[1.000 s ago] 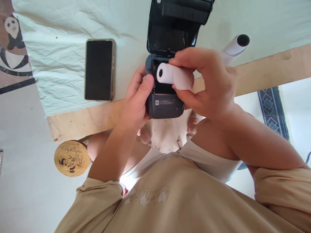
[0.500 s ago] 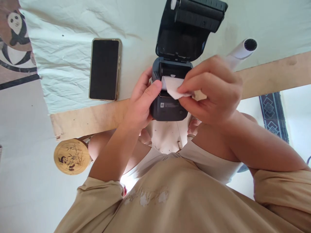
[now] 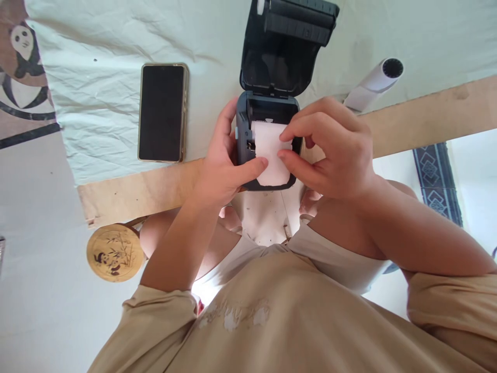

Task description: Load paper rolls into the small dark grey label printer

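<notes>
My left hand is wrapped around the left side of a small dark portable label printer, with the thumb lying on the paper. The printer's lid stands open, tipped back away from me. A white paper strip comes out of the roll bay and lies flat over the front of the printer. My right hand is at the strip's right edge, its thumb and index fingertips bent close together on the paper. The roll itself is mostly hidden.
To the left, a smartphone lies on the pale green tablecloth. A white cylindrical object with a dark end lies at the right. The wooden table edge runs below, and a round panda-decorated stool top is at lower left.
The paper strip, folded up between my right fingers before, now lies flat toward me over the printer's front. My left thumb has moved down onto it. The printer has shifted slightly left in view.
</notes>
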### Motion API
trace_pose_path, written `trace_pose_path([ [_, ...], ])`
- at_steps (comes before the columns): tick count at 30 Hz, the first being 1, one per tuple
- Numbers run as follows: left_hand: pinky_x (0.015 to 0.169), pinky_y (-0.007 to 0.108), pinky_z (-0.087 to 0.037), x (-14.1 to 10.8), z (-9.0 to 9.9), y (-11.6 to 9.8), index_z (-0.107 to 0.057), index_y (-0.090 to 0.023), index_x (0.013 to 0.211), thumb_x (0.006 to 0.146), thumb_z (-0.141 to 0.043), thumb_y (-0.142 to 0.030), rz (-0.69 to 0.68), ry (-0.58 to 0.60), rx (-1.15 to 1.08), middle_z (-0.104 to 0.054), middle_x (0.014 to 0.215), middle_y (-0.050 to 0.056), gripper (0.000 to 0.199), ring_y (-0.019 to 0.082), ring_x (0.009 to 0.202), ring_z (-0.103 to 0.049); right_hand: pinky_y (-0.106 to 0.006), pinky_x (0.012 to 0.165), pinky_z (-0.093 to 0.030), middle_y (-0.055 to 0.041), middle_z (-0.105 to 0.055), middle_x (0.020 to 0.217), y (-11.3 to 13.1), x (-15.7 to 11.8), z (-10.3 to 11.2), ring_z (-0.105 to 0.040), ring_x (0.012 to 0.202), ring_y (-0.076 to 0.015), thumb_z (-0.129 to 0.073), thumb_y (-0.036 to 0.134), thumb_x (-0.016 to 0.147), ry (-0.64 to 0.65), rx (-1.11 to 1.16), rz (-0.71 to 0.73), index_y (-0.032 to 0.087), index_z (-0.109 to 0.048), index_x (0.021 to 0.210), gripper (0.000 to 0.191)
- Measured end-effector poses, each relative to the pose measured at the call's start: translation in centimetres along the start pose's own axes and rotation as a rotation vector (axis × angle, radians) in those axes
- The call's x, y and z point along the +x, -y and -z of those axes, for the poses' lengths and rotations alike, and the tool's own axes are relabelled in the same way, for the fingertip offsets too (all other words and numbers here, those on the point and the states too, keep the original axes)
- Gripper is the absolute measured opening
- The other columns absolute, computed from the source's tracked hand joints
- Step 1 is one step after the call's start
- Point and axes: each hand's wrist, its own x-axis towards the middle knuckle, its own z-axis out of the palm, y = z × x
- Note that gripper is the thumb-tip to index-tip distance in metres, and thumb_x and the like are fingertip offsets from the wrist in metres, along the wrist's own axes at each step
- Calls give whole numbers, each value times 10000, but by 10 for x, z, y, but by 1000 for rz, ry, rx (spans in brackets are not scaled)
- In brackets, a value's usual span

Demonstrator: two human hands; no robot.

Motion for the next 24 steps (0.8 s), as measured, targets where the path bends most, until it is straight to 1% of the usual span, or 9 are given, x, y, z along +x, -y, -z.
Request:
trace_pose_path([
  [5,710,247,-550,0,3,1,-496,-305,1228,768,-693,-185,-28,56,-21,-679,1073,6,515,136,837,-653,-239,572,-450,18,-634,748,1,-1,0,-539,630,-65,-590,215,823,52,34,4,210,-570,895,75],
  [9,770,253,-552,-1,2,1,-493,-302,1250,715,-725,-148,-29,4,37,-669,1097,9,603,150,916,-659,-206,532,-420,-3,-621,904,-5,-3,5,-485,647,-38,-648,229,780,-66,81,-1,212,-575,958,193],
  [12,849,301,-558,1,6,4,-463,-305,1308,676,-753,-195,-41,5,127,-629,1208,32,704,195,1038,-648,-159,535,-419,-17,-524,1238,-13,-1,9,-574,921,-75,-643,276,805,-204,126,-168,280,-547,1181,388],
  [14,866,334,-560,3,12,8,-440,-312,1337,631,-778,-221,-67,61,182,-604,1263,41,788,217,1059,-641,-105,539,-410,35,-428,1388,-18,2,10,-535,1203,-115,-585,281,863,-215,226,-200,378,-438,1328,498],
  [15,866,348,-561,5,16,10,-429,-316,1347,613,-784,-233,-85,88,208,-598,1273,45,819,226,1061,-639,-85,530,-401,59,-415,1406,-19,4,9,-499,1269,-119,-555,289,889,-217,280,-193,410,-405,1353,503],
  [17,860,369,-562,7,22,14,-413,-326,1361,603,-780,-261,-120,115,254,-589,1287,52,844,241,1065,-635,-82,498,-390,43,-510,1275,-20,6,7,-538,1170,-96,-536,333,907,-229,348,-197,372,-501,1284,381],
  [20,868,382,-563,8,26,19,-379,-347,1382,622,-757,-305,-140,98,282,-555,1336,59,850,258,1112,-620,-139,477,-386,-11,-572,1009,-18,6,4,-513,790,-43,-617,348,850,-232,376,-242,235,-636,1025,209],
  [22,879,384,-566,8,27,20,-354,-351,1393,616,-759,-314,-140,98,271,-535,1358,65,877,265,1140,-610,-152,472,-371,-19,-578,1012,-17,3,4,-460,709,-29,-676,295,785,-151,382,-207,204,-625,928,177],
  [24,883,379,-571,8,27,21,-351,-346,1392,608,-768,-308,-149,112,246,-524,1360,68,889,268,1156,-602,-149,467,-373,-29,-569,1082,-17,0,5,-459,714,-31,-697,234,739,-43,369,-161,192,-614,884,172],
])
